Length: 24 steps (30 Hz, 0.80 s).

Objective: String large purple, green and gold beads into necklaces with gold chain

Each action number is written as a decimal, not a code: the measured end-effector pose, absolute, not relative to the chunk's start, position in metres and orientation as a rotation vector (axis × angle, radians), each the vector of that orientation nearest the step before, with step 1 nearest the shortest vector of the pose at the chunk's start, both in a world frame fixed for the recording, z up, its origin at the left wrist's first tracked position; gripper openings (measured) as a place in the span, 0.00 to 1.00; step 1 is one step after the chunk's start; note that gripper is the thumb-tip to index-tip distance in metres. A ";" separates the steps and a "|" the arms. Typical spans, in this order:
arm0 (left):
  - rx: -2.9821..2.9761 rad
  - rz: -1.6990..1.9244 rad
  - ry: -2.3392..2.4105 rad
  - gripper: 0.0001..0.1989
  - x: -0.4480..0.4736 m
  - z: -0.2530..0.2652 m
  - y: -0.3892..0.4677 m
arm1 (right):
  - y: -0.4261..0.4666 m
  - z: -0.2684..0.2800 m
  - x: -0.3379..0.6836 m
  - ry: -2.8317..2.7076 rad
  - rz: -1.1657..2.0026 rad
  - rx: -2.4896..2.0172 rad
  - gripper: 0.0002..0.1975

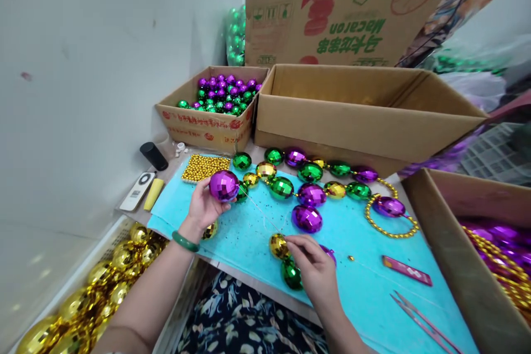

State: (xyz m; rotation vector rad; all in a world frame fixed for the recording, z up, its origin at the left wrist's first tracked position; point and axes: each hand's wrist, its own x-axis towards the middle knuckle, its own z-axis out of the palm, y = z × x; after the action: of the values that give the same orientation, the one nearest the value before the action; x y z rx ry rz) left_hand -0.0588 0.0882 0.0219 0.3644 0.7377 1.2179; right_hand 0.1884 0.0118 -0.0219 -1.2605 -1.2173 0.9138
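Note:
My left hand (204, 207) is closed around a shiny purple faceted ball (224, 186) above the blue mat (253, 249). From that ball a thin pale thread (262, 210) slants down to my right hand (313, 265), whose thumb and forefinger pinch it. Just at those fingertips sits a gold faceted ball (277, 245), with a green ball (291, 274) below it, partly covered by my hand. Strings of green, purple and gold balls lie farther back, one purple ball (307, 218) nearest. A small gold bead (351, 258) rests right of my right hand.
Gold beads fill a tray (185, 180) at the back left. Behind stand a carton of small balls (199, 131) and a large open carton (357, 127). Tweezers (423, 321) and a narrow red pack (407, 270) lie right. Gold balls (99, 287) fill a left-hand crate.

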 end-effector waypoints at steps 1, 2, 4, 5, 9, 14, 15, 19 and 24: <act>0.358 1.224 0.741 0.17 -0.059 0.022 0.088 | 0.012 -0.022 0.189 -1.220 0.908 -1.262 0.05; 0.351 1.229 0.745 0.17 -0.060 0.023 0.088 | 0.012 -0.022 0.189 -1.222 0.903 -1.265 0.05; 0.342 1.230 0.750 0.17 -0.061 0.023 0.087 | 0.012 -0.023 0.189 -1.225 0.898 -1.270 0.05; 0.343 1.228 0.751 0.17 -0.061 0.023 0.087 | 0.012 -0.023 0.190 -1.226 0.898 -1.271 0.05; 0.357 1.229 0.751 0.18 -0.062 0.022 0.086 | 0.012 -0.023 0.191 -1.238 0.903 -1.274 0.06; 0.404 1.267 0.799 0.17 -0.064 0.021 0.086 | 0.011 -0.022 0.195 -1.289 0.864 -1.301 0.07; 0.417 1.281 0.815 0.17 -0.064 0.021 0.086 | 0.011 -0.023 0.197 -1.305 0.852 -1.309 0.07; 0.442 1.350 0.873 0.14 -0.064 0.022 0.086 | 0.011 -0.024 0.199 -1.342 0.811 -1.325 0.08; 0.454 1.359 0.910 0.16 -0.065 0.019 0.084 | 0.011 -0.027 0.199 -1.372 0.798 -1.301 0.08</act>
State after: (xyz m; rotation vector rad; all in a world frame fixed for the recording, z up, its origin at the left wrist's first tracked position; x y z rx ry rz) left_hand -0.0649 0.0844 0.0188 0.4543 0.9102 1.3587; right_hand 0.1990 0.0106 -0.0266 -1.3013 -1.3716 0.7977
